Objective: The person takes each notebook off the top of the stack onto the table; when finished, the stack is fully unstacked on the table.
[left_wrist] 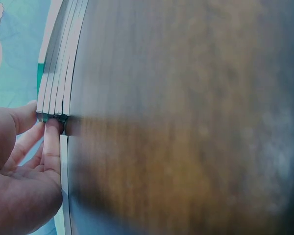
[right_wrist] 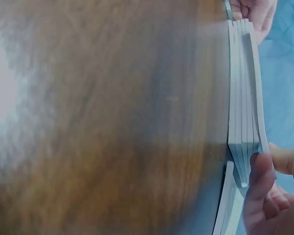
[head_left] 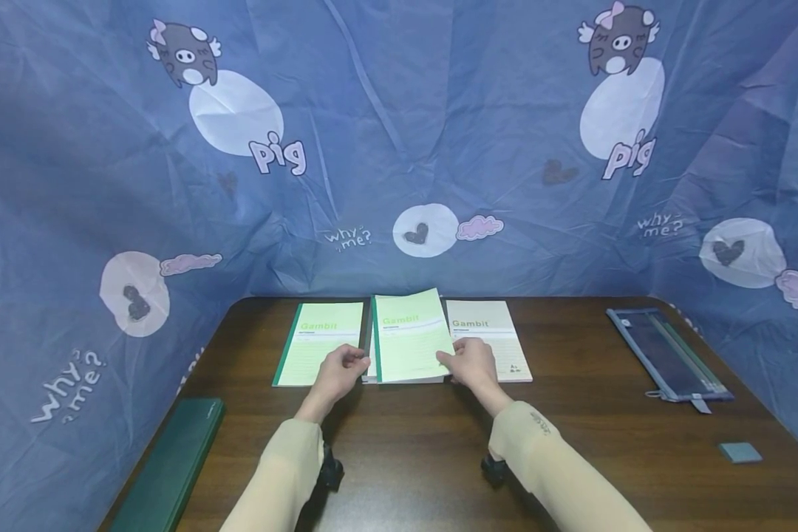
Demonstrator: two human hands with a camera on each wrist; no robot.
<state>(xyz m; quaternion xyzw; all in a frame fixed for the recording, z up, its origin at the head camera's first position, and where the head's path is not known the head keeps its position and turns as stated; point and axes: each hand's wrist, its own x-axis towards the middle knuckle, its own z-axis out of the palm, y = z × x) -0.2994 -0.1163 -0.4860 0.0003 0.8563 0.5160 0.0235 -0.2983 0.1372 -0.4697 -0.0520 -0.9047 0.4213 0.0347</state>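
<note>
A stack of several light-green Gambit notebooks [head_left: 408, 336] lies at the far middle of the brown table [head_left: 406, 458]. My left hand [head_left: 359, 363] pinches the stack's near left corner, thumb on top and fingertips [left_wrist: 52, 137] against the page edges [left_wrist: 56, 73]. At the near right corner, my right hand [head_left: 445, 358] grips the stack [right_wrist: 242, 98], its fingers [right_wrist: 258, 181] curled round the edge, and the top cover bows upward there. A single green notebook [head_left: 319, 343] lies to the left of the stack. A white one [head_left: 495, 332] lies to its right, partly under my right hand.
A dark blue pencil case [head_left: 668, 355] lies at the far right of the table, with a small blue-grey block [head_left: 739, 452] nearer the front. A long green object [head_left: 173, 458] runs along the left edge. Blue printed cloth [head_left: 399, 148] walls in the table.
</note>
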